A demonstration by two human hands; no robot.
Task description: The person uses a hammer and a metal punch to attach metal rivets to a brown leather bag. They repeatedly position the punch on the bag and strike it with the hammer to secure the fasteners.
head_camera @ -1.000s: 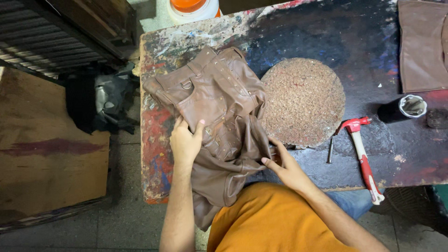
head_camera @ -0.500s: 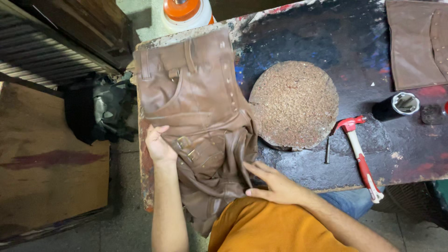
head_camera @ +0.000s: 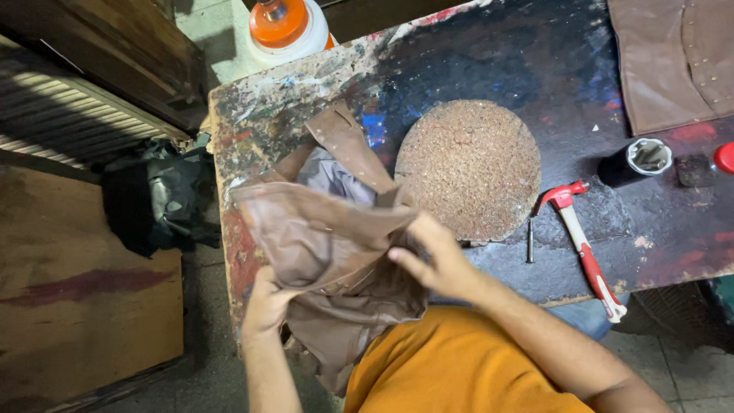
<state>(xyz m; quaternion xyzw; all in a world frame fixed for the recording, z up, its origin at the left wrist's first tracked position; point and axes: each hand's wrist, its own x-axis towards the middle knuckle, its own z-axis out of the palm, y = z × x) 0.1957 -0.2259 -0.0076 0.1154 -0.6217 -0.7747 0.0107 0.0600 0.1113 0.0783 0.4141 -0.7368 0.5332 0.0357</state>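
Spanning most of the view, a dark workbench (head_camera: 489,69) smeared with paint is seen from above, and the other things are carried on it. Bunched over its front left corner, a brown leather garment (head_camera: 321,237) is held lifted and folded, its grey lining shown near the top and a strap pointing toward the far edge. A second brown leather piece (head_camera: 665,53) is laid flat at the far right corner. Just right of the garment, near the middle of the surface, a round rusty-brown disc (head_camera: 468,164) is placed. A red-handled hammer (head_camera: 585,248) is laid toward the front edge, right of the disc, with a thin metal punch (head_camera: 530,239) between the two. The garment's lower left fold is clutched from beneath by the left hand (head_camera: 267,306), and its right edge is pinched by the right hand (head_camera: 432,260), fingers curled over the leather. A black cylindrical cup (head_camera: 638,160) is stood near the right edge. An orange-capped white bottle (head_camera: 287,27) is seen beyond the far left corner.
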